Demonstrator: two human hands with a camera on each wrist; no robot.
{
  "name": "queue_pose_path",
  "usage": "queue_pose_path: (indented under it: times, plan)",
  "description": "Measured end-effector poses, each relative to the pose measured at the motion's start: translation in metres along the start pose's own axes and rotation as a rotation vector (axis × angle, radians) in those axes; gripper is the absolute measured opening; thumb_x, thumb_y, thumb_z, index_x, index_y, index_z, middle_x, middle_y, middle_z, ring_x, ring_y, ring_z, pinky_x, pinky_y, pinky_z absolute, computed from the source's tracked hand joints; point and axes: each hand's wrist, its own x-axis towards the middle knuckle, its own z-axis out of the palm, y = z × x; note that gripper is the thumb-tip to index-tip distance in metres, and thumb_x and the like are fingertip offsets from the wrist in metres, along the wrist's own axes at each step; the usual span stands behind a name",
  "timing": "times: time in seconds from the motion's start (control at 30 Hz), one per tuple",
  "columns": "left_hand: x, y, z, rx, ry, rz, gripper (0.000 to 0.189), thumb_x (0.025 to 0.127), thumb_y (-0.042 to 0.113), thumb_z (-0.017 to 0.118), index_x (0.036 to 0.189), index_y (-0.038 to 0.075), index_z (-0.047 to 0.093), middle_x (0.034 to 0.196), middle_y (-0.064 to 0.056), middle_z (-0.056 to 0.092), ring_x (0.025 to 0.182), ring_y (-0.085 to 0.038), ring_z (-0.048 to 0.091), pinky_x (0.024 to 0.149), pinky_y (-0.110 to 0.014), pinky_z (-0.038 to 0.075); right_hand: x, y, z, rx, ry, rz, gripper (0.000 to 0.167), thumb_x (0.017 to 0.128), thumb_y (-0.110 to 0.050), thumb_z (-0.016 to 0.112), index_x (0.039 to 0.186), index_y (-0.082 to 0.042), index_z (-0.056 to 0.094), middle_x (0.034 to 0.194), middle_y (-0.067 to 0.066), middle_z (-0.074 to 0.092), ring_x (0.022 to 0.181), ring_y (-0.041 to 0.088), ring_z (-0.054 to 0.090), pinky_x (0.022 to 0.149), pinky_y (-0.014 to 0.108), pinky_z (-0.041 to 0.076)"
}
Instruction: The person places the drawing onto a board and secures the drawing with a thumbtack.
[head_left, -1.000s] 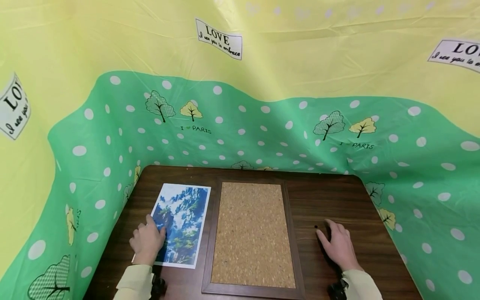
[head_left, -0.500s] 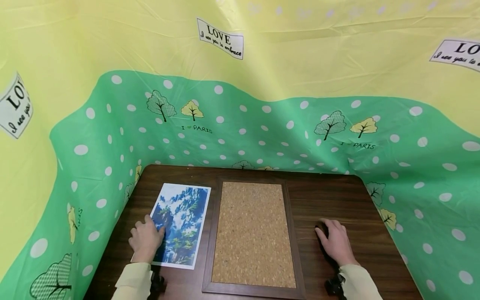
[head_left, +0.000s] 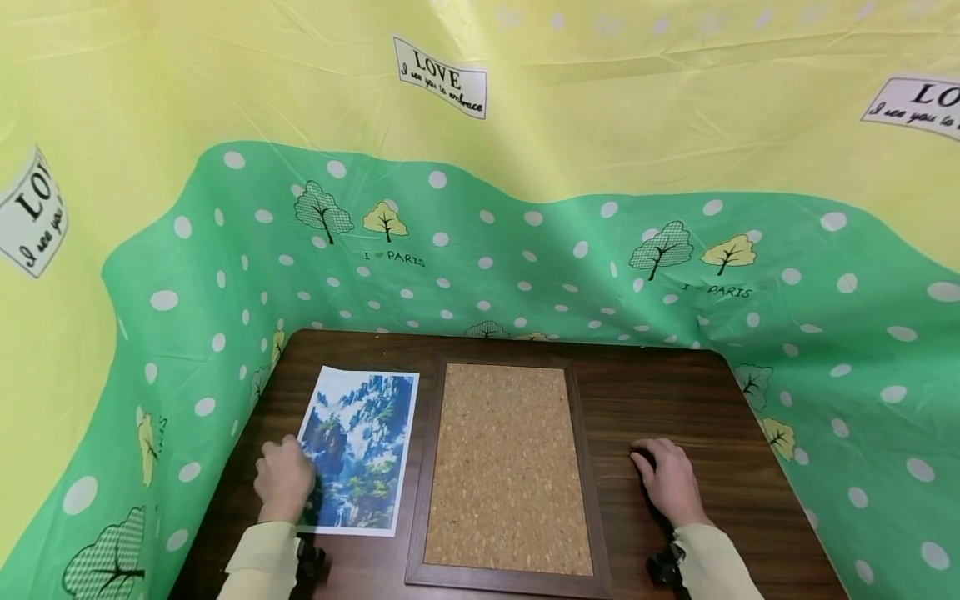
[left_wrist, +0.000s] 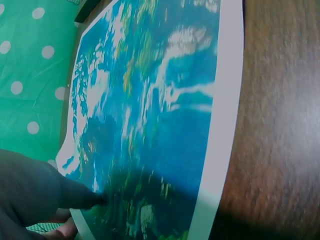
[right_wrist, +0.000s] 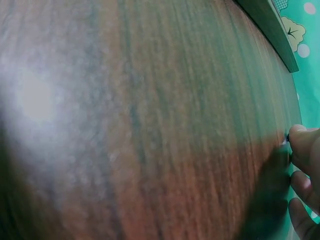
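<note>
At the left of the table lies a printed landscape picture [head_left: 363,450] of blue mountains with a white border. My left hand [head_left: 283,479] pinches its left edge; in the left wrist view the thumb [left_wrist: 82,195] lies on the print, other fingers are at the edge, and the sheet bends up slightly. Right of the picture lies a corkboard [head_left: 506,467] in a dark wooden frame. Beyond its right side, my right hand [head_left: 670,483] is low over the table. A tiny black pushpin [right_wrist: 287,139] shows at its thumb tip, mostly hidden, held between thumb and finger.
The dark wooden table [head_left: 660,392] is enclosed at the back and sides by a green and yellow patterned cloth [head_left: 480,242]. Black wrist-worn devices sit at both cuffs, including the left device [head_left: 309,562].
My left hand has shifted slightly left, its thumb now at the picture's edge, and the sheet has slid and bent a little. My right fingers have closed around the small black pushpin.
</note>
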Motion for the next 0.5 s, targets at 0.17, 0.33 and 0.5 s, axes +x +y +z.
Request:
queue_pose_path:
  times: [0.17, 0.33, 0.5]
  plan:
    - [0.003, -0.007, -0.003, -0.009, -0.057, -0.024, 0.015, 0.094, -0.002, 0.061, 0.105, -0.013, 0.063, 0.096, -0.034, 0.053, 0.079, -0.05, 0.061, 0.058, -0.06, 0.051, 0.001, 0.001, 0.0, 0.0, 0.009, -0.005, 0.01, 0.092, -0.002, 0.078, 0.102, -0.002, 0.076, 0.102, 0.017, 0.07, 0.1, 0.045, 0.065, 0.084, 0.064, 0.051]
    - [0.004, -0.012, -0.01, -0.021, -0.066, -0.024, 0.012, 0.095, -0.003, 0.058, 0.101, -0.012, 0.064, 0.092, -0.031, 0.056, 0.076, -0.046, 0.062, 0.058, -0.058, 0.052, 0.001, 0.002, 0.001, 0.003, 0.007, 0.002, 0.007, 0.092, -0.003, 0.079, 0.099, -0.004, 0.077, 0.101, 0.015, 0.071, 0.1, 0.043, 0.066, 0.084, 0.063, 0.052]
    - [0.004, -0.015, -0.016, -0.049, -0.075, -0.028, 0.011, 0.097, -0.003, 0.054, 0.092, -0.009, 0.062, 0.082, -0.028, 0.061, 0.067, -0.039, 0.062, 0.052, -0.048, 0.048, 0.0, 0.003, 0.003, 0.004, 0.02, -0.005, 0.007, 0.091, -0.001, 0.079, 0.097, -0.004, 0.077, 0.1, 0.015, 0.071, 0.099, 0.043, 0.066, 0.083, 0.063, 0.052]
